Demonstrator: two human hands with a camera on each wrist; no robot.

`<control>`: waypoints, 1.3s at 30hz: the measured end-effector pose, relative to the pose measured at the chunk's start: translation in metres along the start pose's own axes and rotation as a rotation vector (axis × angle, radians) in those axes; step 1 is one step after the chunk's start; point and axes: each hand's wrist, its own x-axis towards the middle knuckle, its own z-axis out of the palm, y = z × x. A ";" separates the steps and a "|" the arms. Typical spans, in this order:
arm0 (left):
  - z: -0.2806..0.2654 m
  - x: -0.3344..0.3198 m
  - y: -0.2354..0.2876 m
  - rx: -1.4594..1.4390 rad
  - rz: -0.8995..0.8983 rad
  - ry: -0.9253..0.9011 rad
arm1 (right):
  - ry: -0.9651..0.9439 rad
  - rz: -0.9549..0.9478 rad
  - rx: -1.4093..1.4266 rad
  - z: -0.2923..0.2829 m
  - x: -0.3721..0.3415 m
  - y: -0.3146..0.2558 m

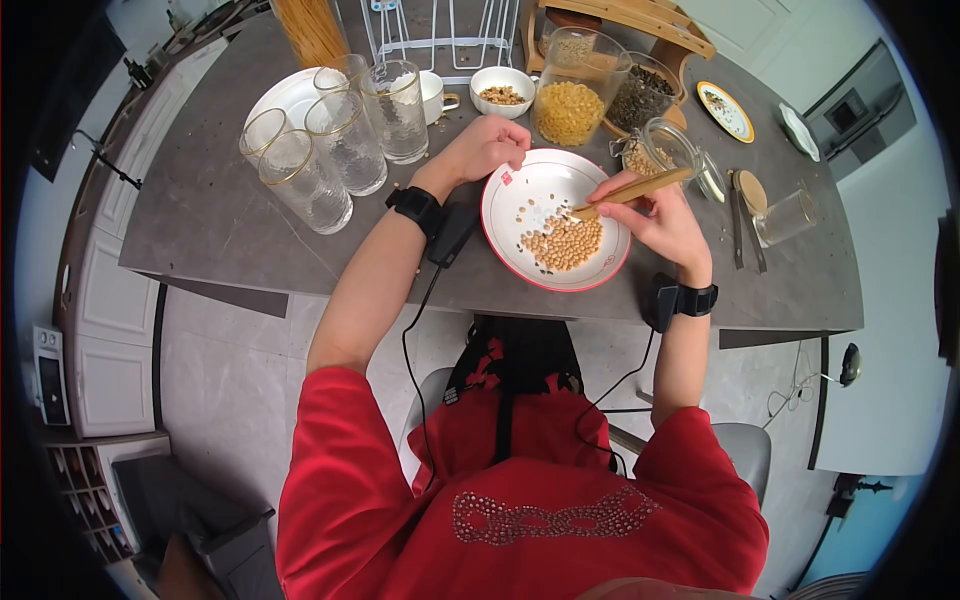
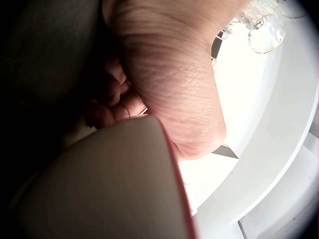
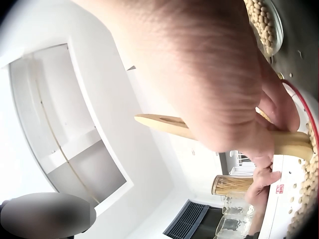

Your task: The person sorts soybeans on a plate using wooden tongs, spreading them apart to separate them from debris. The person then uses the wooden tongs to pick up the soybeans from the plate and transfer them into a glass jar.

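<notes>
A white plate with a red rim (image 1: 515, 240) holds soybeans (image 1: 565, 243), some dark seeds and a few white grains. My right hand (image 1: 655, 220) grips wooden tongs (image 1: 650, 185) over the plate's right side, their tips down at the beans. In the right wrist view, the tongs (image 3: 294, 145) reach past my fingers to the soybeans (image 3: 304, 196). My left hand (image 1: 487, 148) is at the plate's upper left rim with its fingers curled. The left wrist view shows those fingers (image 2: 127, 107) at the rim, partly hidden by the plate (image 2: 114, 174).
Several gold-rimmed glasses (image 1: 345, 145) stand left. Behind the plate are a small bowl (image 1: 503, 82), a container of yellow pasta (image 1: 570, 110) and a jar of dark seeds (image 1: 640, 95). An open jar (image 1: 668, 145), metal tongs (image 1: 740, 230) and a tipped glass (image 1: 785, 218) lie right.
</notes>
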 end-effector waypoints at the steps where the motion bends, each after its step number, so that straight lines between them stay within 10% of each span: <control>1: 0.000 0.000 0.002 -0.005 -0.006 -0.002 | 0.032 0.006 0.015 0.000 0.000 0.001; 12: -0.003 0.002 -0.004 -0.006 0.001 -0.015 | 1.023 -0.107 0.225 -0.034 -0.003 0.024; 20: -0.002 0.002 -0.002 0.007 0.001 -0.002 | 0.225 0.016 0.351 -0.020 -0.009 0.017; 39: -0.002 0.001 0.000 0.005 -0.010 -0.007 | 0.071 0.016 -0.087 0.000 0.001 -0.004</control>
